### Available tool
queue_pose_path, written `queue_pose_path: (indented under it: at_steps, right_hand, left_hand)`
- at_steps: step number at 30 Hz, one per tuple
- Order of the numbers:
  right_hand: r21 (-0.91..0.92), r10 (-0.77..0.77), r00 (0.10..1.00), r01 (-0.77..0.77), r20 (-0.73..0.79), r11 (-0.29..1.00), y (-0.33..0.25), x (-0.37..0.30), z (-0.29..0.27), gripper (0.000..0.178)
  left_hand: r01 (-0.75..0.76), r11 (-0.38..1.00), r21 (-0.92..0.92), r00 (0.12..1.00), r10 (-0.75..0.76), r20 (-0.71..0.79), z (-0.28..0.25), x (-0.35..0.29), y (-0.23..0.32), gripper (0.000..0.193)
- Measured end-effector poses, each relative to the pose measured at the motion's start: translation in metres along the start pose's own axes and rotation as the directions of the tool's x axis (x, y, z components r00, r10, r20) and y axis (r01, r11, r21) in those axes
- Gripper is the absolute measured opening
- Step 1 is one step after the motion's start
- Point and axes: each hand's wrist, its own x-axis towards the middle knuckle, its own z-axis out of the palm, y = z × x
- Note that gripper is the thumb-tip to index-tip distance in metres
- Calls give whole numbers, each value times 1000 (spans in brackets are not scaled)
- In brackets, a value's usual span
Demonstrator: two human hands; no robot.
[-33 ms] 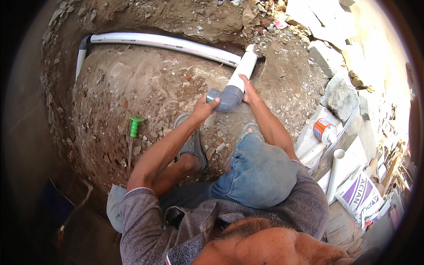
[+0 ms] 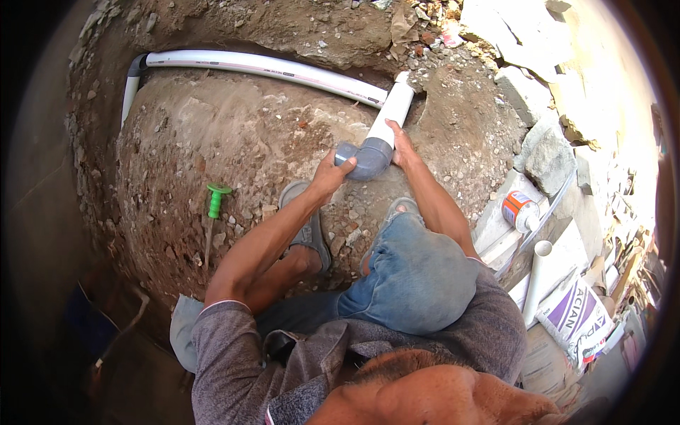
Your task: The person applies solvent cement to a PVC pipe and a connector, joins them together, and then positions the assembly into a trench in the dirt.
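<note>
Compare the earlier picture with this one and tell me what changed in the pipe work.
Nothing has visibly moved beyond a very slight shift; nothing was taken up or let go. The left hand stays on the curved grey plastic elbow, the right hand on the straight white plastic pipe. The green-handled metal tool lies as before.

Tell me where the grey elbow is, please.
The grey elbow is above and slightly right of the head view's centre, at the near end of the short pipe, in the left hand.
</note>
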Motion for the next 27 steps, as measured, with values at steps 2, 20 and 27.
queue_pose_path:
  at_steps: [2,20,27]
  right_hand:
    - [-12,18,999,-18,31,1000,-2,-6,-2,59]
    - [24,12,996,-14,91,1000,22,-38,21,61]
    - [28,96,984,-101,148,994,18,-37,32,59]
  left_hand:
    - [-39,999,-2,999,39,1,7,0,-10,47]
    - [-41,995,96,996,33,85,-37,-25,-6,44]
    - [-50,992,115,997,42,71,-44,-26,2,44]
